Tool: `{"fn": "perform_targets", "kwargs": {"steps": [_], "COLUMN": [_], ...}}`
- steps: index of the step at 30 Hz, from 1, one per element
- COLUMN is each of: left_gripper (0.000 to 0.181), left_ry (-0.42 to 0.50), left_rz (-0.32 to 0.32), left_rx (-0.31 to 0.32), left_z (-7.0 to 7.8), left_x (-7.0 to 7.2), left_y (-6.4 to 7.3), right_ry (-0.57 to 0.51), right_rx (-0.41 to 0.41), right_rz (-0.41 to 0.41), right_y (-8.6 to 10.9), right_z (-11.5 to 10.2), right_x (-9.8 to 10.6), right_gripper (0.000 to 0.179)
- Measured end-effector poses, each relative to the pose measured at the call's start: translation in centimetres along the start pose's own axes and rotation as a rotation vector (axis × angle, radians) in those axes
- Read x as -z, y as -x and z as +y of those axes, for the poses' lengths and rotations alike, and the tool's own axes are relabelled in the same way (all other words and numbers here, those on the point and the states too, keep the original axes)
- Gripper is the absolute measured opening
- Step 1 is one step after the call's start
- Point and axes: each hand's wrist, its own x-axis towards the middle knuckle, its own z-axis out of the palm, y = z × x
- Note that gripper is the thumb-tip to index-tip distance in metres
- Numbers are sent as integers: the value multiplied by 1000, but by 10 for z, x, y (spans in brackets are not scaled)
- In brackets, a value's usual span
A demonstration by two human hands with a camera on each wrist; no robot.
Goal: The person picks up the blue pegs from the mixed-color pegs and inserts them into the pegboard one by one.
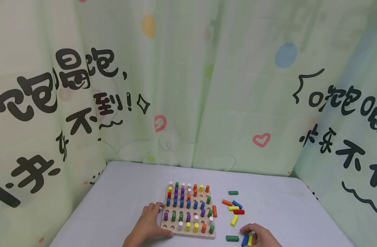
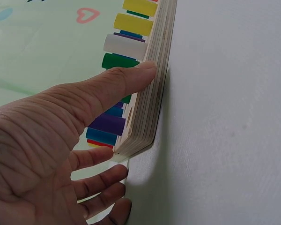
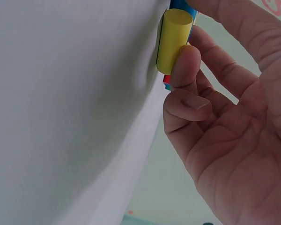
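A wooden pegboard [image 1: 188, 232] holds rows of colored pegs. My left hand [image 1: 149, 221] steadies its near left corner: the straight thumb lies on the front edge in the left wrist view, and the fingers reach along the left side. At the right, my right hand [image 1: 258, 234] is low over the table, its thumb and index finger at a blue peg [image 1: 245, 240]. Beside it a yellow peg [image 3: 174, 40] touches another fingertip in the right wrist view. Most of the blue peg is hidden there by the yellow one and the thumb.
Loose pegs lie right of the board: a green peg [image 1: 233, 192] farthest back, a red peg [image 1: 239, 212] in a small cluster, a yellow peg [image 1: 234, 220], and a green peg [image 1: 232, 238] near the right hand. An orange peg [image 1: 214, 211] is against the board's right edge. Printed curtains [image 1: 182, 85] surround the table.
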Motion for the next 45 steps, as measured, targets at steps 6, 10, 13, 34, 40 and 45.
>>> {"fn": "perform_targets", "kwargs": {"steps": [6,10,13,34,40,45], "left_gripper": [85,86,86,86,86,85], "left_ry": [-3,-3,-3,24,31,29], "left_rz": [-1,-4,-6,-13,-13,-14], "left_rx": [-6,-4,4,30,36,30], "left_z": [0,0,-1,0,2,1], "left_x": [0,0,-1,-1,1,0], "left_y": [0,-1,-2,-1,1,0], "right_ry": [-17,-50,-72,-157,-161,-162], "right_rx": [12,27,57,213,213,245], "right_rz": [20,30,27,16,18,42], "right_y": [1,1,1,-7,-10,-13], "right_z": [-2,-6,-7,-15,-19,-25], "right_x": [-2,0,2,1,0,0], "right_gripper": [54,48,43,26,25,19]}}
